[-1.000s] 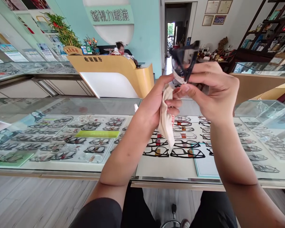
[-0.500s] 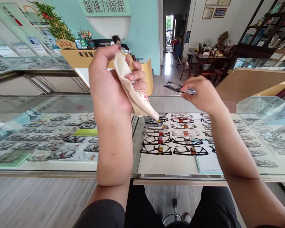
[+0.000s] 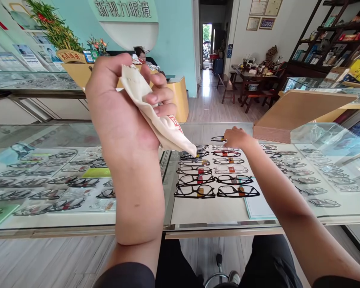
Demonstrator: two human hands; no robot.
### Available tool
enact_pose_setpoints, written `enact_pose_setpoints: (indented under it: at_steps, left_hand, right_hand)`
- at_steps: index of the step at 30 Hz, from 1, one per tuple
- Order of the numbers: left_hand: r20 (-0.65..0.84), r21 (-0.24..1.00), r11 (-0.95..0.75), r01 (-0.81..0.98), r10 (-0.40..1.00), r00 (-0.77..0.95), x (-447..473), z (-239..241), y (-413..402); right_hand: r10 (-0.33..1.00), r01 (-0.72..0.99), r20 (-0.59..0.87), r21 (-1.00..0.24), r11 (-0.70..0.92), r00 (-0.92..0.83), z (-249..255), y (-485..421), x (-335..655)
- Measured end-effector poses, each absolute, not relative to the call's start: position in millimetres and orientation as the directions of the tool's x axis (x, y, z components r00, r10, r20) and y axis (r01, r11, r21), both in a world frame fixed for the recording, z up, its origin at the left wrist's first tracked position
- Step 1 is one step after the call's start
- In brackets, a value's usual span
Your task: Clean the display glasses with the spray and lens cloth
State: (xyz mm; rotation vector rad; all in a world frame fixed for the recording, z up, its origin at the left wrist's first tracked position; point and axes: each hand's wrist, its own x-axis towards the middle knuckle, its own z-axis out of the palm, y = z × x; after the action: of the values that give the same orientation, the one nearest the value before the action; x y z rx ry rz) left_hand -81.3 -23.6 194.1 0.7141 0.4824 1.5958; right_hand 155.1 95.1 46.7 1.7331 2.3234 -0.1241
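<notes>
Eyeglasses (image 3: 238,191), glass counter (image 3: 204,214), teal wall (image 3: 176,40) behind

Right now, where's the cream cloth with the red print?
In the head view, the cream cloth is just left of centre, held in the left hand, above the glass display case.

Cream cloth (image 3: 161,125), red print, bunched and creased, gripped at 11 o'clock of view centre, tip toward 4–5 o'clock. Dark-framed glasses (image 3: 218,138), partly hidden, at cloth's 4 o'clock; resting or lifted, can't tell.
</notes>
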Motion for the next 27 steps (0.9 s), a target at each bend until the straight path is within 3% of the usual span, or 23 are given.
enact_pose_setpoints:
  at_steps: [16,27]
  left_hand:
    - [0.161,0.642,-0.172,-0.747,0.983,-0.089,-74,195,-29]
    - [0.248,0.719,-0.172,-0.674,0.969,0.018,-70,188,-36]
  right_hand:
    - [0.907,0.972,-0.384,0.084,0.221,-0.173,32,100,149]
    - [0.914,0.972,-0.362,0.071,0.224,-0.184,32,102,151]
